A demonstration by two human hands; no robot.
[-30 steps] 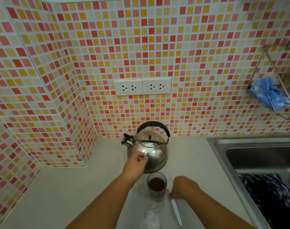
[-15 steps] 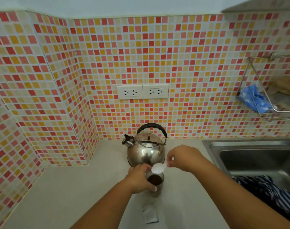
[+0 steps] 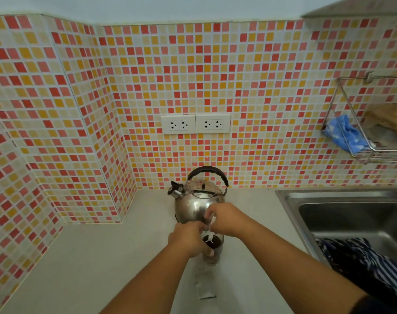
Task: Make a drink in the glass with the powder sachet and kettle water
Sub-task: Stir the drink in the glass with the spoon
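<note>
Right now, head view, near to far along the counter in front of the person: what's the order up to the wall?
Empty sachet lying flat → glass of dark drink, held by the left hand, right hand dipping a white spoon into it → steel kettle → wall sockets.

there is one view only, from a wide-angle camera worn on the head, looking forward and down over the counter (image 3: 84, 257) toward the tiled wall (image 3: 215, 87). it sits above and behind the hands (image 3: 188, 240), so both forearms run up from the bottom edge to the middle of the frame. the kettle (image 3: 193, 207) lies just past them, near the centre, with the wall close behind it (its tile lines bend with the lens). the sink (image 3: 342, 214) falls at the right edge.
</note>
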